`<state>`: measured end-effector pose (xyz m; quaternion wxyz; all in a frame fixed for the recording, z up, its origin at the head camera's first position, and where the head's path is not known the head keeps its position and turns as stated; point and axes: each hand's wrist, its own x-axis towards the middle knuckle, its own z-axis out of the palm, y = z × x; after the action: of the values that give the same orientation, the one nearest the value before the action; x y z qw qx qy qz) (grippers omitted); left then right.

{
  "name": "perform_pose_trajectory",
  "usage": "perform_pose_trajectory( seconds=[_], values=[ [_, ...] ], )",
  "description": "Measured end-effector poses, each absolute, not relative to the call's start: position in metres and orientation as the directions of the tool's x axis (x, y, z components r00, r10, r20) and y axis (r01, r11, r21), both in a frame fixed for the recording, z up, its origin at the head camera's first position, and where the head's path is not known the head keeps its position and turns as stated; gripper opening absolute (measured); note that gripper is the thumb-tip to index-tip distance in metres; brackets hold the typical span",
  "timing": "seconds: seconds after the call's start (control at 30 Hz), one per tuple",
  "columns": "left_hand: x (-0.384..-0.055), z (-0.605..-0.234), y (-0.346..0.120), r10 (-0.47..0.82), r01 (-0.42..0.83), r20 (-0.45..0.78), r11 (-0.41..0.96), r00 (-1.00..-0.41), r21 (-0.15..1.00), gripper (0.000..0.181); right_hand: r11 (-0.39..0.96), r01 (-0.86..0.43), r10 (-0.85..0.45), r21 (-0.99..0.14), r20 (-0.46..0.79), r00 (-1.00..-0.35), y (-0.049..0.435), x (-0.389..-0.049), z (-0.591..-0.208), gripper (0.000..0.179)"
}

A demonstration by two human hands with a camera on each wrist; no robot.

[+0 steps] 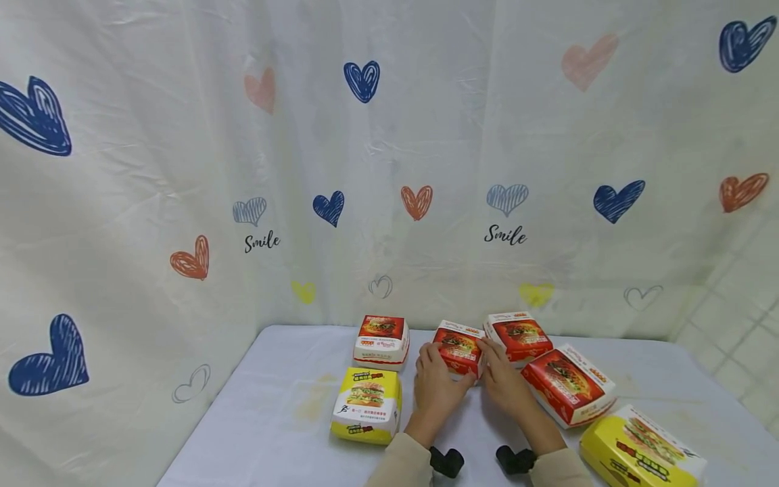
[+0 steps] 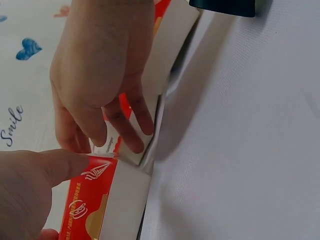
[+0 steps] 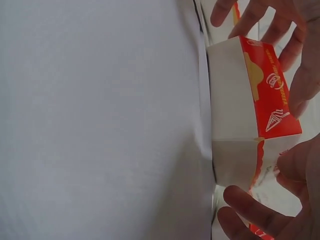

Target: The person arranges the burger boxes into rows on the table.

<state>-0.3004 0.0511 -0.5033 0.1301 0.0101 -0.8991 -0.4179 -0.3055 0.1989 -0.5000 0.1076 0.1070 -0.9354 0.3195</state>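
Observation:
A red-and-white burger box [image 1: 458, 346] sits between both hands near the back of the table. My left hand [image 1: 437, 384] spans its left part, fingers along the left side and thumb over the front edge of the red top; this thumb [image 2: 70, 165] also shows in the left wrist view. At the box's right side, my right hand [image 1: 506, 382] touches with fairly straight, spread fingers. In the right wrist view the plain white front face of the box [image 3: 232, 95] is visible. Another red burger box [image 1: 519, 336] stands close beside the right hand.
A red-topped box [image 1: 380, 341] and a yellow burger box [image 1: 366, 406] stand left of the hands. To the right are another red box [image 1: 569, 385] and a yellow box [image 1: 642, 450]. A heart-patterned curtain [image 1: 389, 149] hangs behind the white-covered table [image 1: 262, 419].

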Motion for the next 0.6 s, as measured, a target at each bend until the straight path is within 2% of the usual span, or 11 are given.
perform_pose_trajectory(
  seconds=[0.2,0.43,0.6],
  values=[
    [-0.301,-0.502,0.049,-0.136,0.073,0.214,0.658,-0.967,0.750,0.083,0.763,-0.314,-0.138,-0.565,0.333,-0.933,0.198,-0.308,-0.498,0.048],
    [-0.302,-0.506,0.051,-0.162,0.048,0.203,0.656,-0.966,0.753,0.084,0.720,-0.322,-0.146,-0.615,0.320,-0.936,0.199,-0.314,-0.495,0.034],
    [-0.303,-0.507,0.052,-0.159,0.056,0.210,0.657,-0.965,0.752,0.084,0.694,-0.334,-0.158,-0.638,0.317,-0.935,0.202,-0.323,-0.497,0.045]
  ],
)
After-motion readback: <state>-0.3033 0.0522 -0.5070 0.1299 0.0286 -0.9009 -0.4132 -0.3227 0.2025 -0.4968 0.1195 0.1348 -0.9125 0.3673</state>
